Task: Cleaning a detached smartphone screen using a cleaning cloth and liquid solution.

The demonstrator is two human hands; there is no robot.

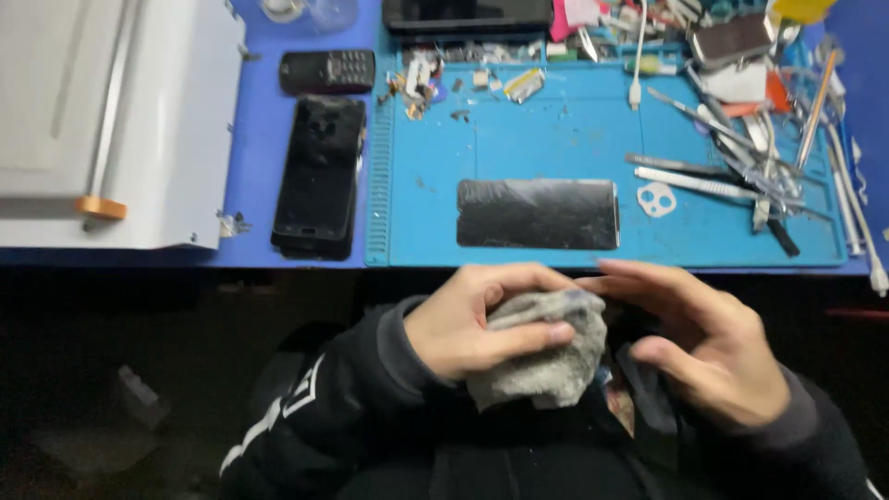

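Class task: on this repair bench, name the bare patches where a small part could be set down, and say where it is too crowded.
Free: the blue mat between the dark screen panel and the scraps along its top edge; also the strip left of the panel. Crowded: the tool pile at right and the phones at left.

Cloth (542, 356): grey, coarse, matt woven fabric, crumpled. Work mat (556, 139): blue, matt, rubbery-looking, ribbed along its left edge. Glass panel (537, 214): black, glossy, smeared. Smartphone (319, 176): black, glossy glass face. Keypad phone (327, 70): black plastic, dull sheen. Tweezers (690, 167): bright, smooth metal. Machine housing (111, 120): pale grey, smooth, satin finish. Sleeves (370, 398): black matt knit cloth.
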